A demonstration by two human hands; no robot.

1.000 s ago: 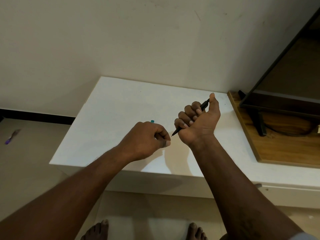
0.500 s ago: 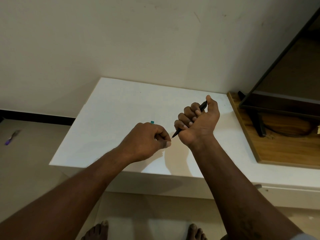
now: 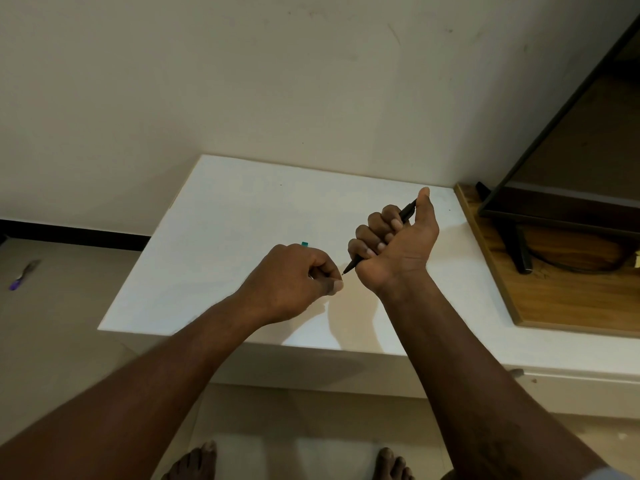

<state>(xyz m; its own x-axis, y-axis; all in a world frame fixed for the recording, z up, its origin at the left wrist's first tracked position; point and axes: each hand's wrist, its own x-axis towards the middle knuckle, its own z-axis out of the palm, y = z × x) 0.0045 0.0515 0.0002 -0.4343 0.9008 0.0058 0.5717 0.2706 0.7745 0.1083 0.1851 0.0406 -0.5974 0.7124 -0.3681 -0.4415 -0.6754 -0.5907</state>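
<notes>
My right hand (image 3: 398, 251) grips a black pen (image 3: 407, 211) in a fist above the white table (image 3: 221, 220). The thumb lies along the pen's upper end, and the tip pokes out below the fist, pointing down-left at my left hand. My left hand (image 3: 294, 278) hovers just left of that tip with its fingers curled round a small object. Only a teal end (image 3: 304, 244) of that object shows above the knuckles; the rest is hidden. The two hands are close together without touching.
A wooden board (image 3: 554, 303) lies on the table's right part and carries a dark screen (image 3: 554, 161) on a black stand with a cable. A small purple object (image 3: 22, 276) lies on the floor at the left. My bare feet (image 3: 194, 460) stand below the table's front edge.
Both hands stay where they were. The right thumb and the pen's upper end shift only slightly.
</notes>
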